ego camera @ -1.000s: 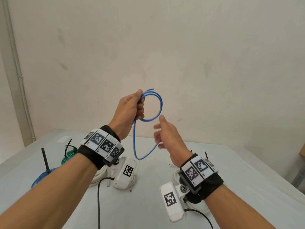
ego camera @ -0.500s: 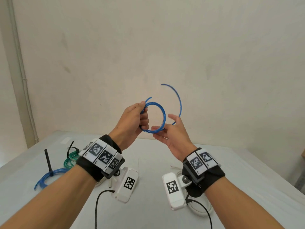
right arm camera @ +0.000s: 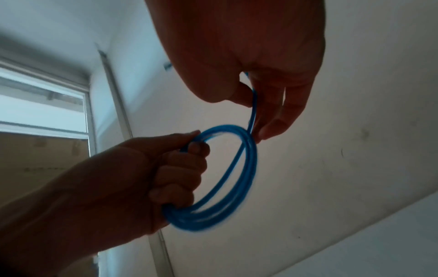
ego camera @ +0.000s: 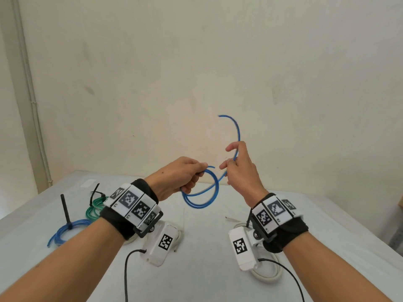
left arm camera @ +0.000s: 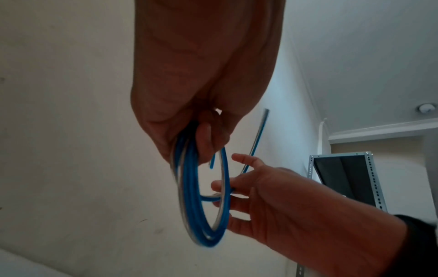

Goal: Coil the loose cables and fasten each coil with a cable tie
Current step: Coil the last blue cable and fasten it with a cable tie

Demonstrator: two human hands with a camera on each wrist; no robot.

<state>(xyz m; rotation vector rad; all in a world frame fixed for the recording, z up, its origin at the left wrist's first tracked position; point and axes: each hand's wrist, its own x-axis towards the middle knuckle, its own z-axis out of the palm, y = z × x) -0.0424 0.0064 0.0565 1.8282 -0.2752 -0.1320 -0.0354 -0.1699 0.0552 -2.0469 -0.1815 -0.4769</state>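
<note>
A thin blue cable (ego camera: 214,188) is wound into a small coil held in the air above the table. My left hand (ego camera: 185,175) grips one side of the coil (right arm camera: 227,178) with curled fingers. My right hand (ego camera: 236,165) pinches the cable's loose tail (right arm camera: 253,110) just beside the coil, between thumb and fingers. The tail's free end (ego camera: 233,123) arcs up past the right hand. In the left wrist view the coil (left arm camera: 201,187) hangs below my left hand, with the right hand (left arm camera: 249,191) at its far side.
On the white table (ego camera: 207,269) at the left lie a tied blue coil (ego camera: 65,231) with a black tie sticking up and a tied green coil (ego camera: 94,209). A white cable (ego camera: 266,277) lies under my right wrist. A plain wall stands behind.
Both hands have dropped lower with the coil. My right hand moved from under the coil to its right side and now pinches the tail, whose free end stays curved upward.
</note>
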